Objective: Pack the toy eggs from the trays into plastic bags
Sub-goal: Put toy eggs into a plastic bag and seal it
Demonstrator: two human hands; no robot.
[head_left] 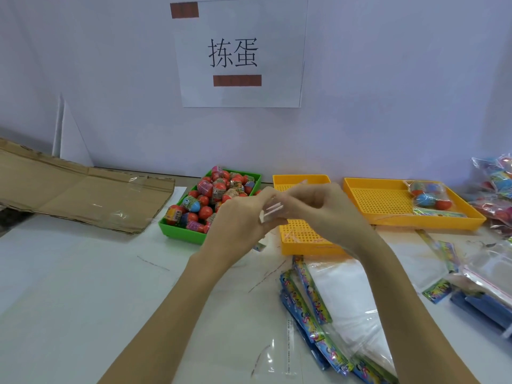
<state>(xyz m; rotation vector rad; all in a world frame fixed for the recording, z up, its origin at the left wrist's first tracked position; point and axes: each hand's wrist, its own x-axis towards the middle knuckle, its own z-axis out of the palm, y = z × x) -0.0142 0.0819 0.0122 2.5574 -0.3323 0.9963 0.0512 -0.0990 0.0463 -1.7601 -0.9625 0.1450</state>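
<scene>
Both hands meet above the middle of the counter, the left hand and the right hand each pinching a small clear plastic bag between fingertips and thumb. The film is nearly see-through, so I cannot tell whether its mouth is open yet, but it looks empty. My reading is that the step in hand is readying a bag: rubbing or pulling the two layers apart before anything goes in.

Toy eggs, mostly red with some blue halves and printed wrappers, lie heaped in the green tray just left of the hands, toward the back of the counter. Directly under the hands sits a small yellow perforated tray, which seems to hold no eggs where I can see it. A larger yellow tray farther right holds one filled bag of eggs in its far corner. More filled bags pile at the right edge, and a stack of flat bags with printed header cards lies near the front edge.

Next, I would judge, the mouth must be spread and held by one hand while the other reaches left to the green tray for eggs. The thin film may cling shut.
</scene>
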